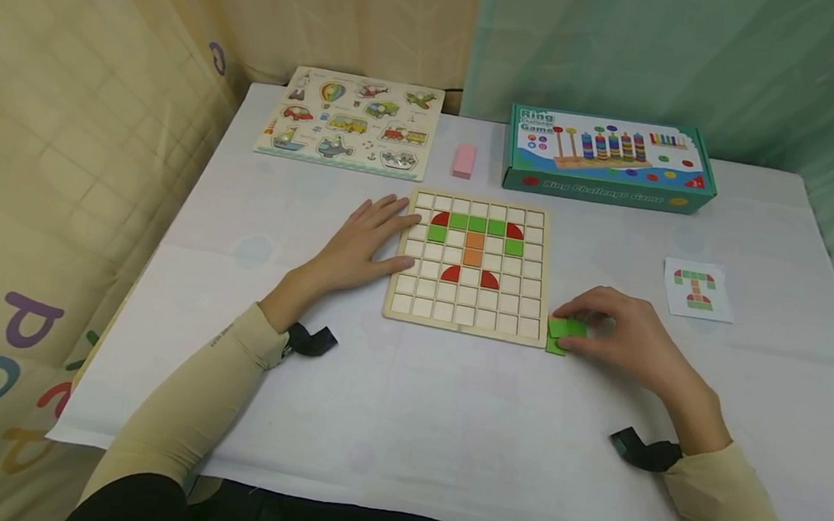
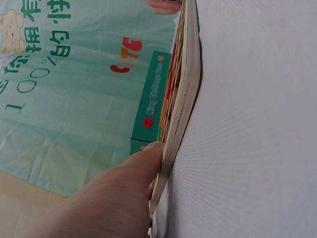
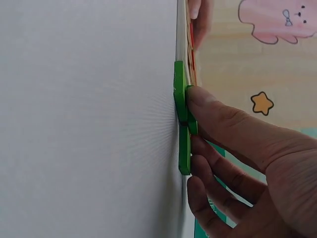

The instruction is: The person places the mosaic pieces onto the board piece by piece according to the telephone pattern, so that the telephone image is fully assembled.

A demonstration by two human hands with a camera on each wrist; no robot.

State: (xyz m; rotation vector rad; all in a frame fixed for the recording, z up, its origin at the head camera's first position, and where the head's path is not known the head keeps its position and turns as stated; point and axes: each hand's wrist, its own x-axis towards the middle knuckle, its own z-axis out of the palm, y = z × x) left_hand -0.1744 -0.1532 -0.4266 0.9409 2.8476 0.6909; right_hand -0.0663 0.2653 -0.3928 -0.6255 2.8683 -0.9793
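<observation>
With noon toward the far edge of the bench (image 1: 388,415), the fingers (image 3: 213,106) of my right hand (image 1: 626,337) pinched a green tile (image 1: 567,328), thumb on its near side, at the lower right corner of the grid board (image 1: 465,318). I counted three green tiles (image 3: 184,151) there, close together; how many the pinch took in, I could not tell. They looked square, so no long axis stood out. The relation that counted: the grid board lay at ten o'clock from these fingers, its edge just beside the tiles, and my right hand was the nearer to them. On it sat five green squares (image 1: 477,224), two orange squares (image 1: 473,257) and four red quarter-rounds (image 1: 515,232). At its nine o'clock edge, my left hand (image 1: 366,248) rested, fingers straight and spread, thumb against the rim. Farther out from my right fingers: one printed card (image 1: 699,290) at two o'clock, one green game box (image 1: 612,160) near noon, one pink block (image 1: 464,161) at eleven, one vehicle puzzle board (image 1: 350,122) at ten.
</observation>
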